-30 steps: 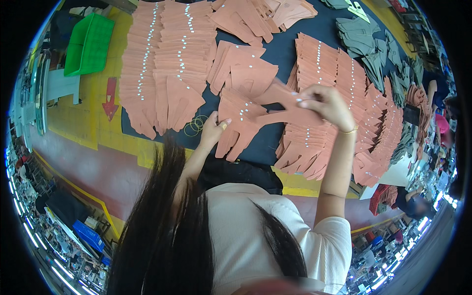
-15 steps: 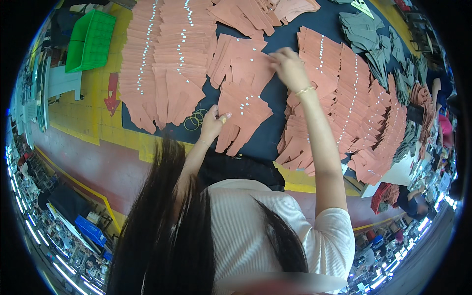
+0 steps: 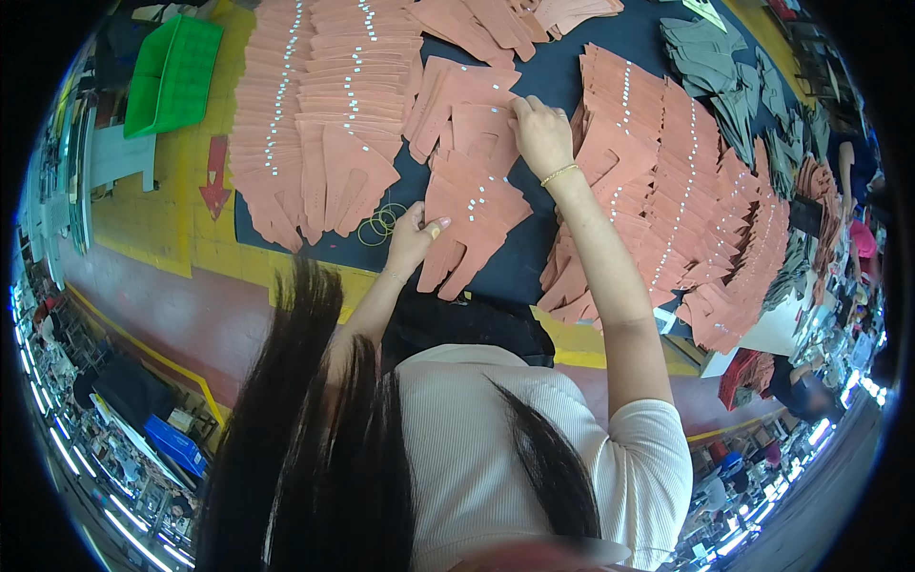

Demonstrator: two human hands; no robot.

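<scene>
Salmon-pink cut pieces, flat and notched with small white stickers, lie in fanned stacks on a dark table. Closed at the lower left edge of a small stack (image 3: 475,205), my left hand (image 3: 412,238) has its thumb on top. My right hand (image 3: 543,138) reaches forward, fingertips pinched at the right edge of a single cut piece (image 3: 483,132). That piece lies between the small stack and a farther stack (image 3: 453,81); its lower part is overlapped by the small stack. The fingertips' exact grip is partly hidden.
Long fanned rows of pink pieces (image 3: 348,95) lie on the left, with more rows (image 3: 691,181) on the right. Grey-green pieces (image 3: 705,57) sit at the far right. Yellow-green loops (image 3: 379,223) lie near my left hand. A green crate (image 3: 176,76) stands left of the table.
My right hand has come slightly left and nearer, now pinching a piece's edge. That piece shows separately above the small stack. My left hand stays at the small stack.
</scene>
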